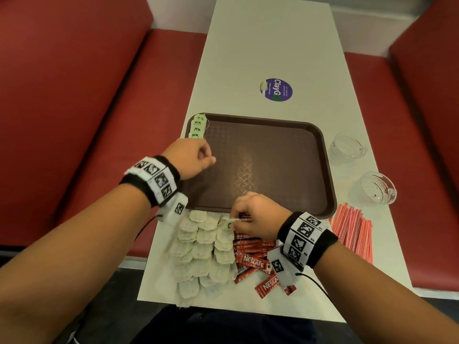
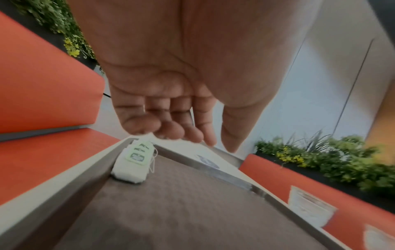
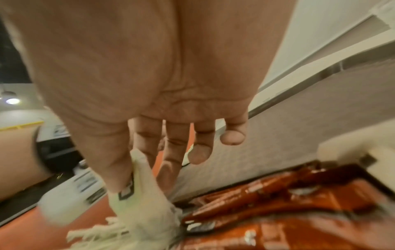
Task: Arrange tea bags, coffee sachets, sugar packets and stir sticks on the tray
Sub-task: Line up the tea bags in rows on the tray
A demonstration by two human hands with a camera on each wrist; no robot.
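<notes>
Right hand (image 1: pixel 257 216) pinches a tea bag (image 3: pixel 136 199) at the tray's (image 1: pixel 325 155) near edge; left hand (image 1: pixel 190 157), fingers loosely curled and holding nothing, hovers beside the tea bag row (image 1: pixel 197 126) in the far-left corner.

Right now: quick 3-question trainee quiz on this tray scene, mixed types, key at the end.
1. True or false: the coffee sachets already lie on the tray.
2. The right hand pinches: A) a stir stick B) a tea bag C) a glass cup.
3. Fill in: the placed tea bags line the tray's far ____ corner, just beyond the left hand, which holds nothing.

Key: 1 false, they lie on the table; 2 B; 3 left.
</notes>
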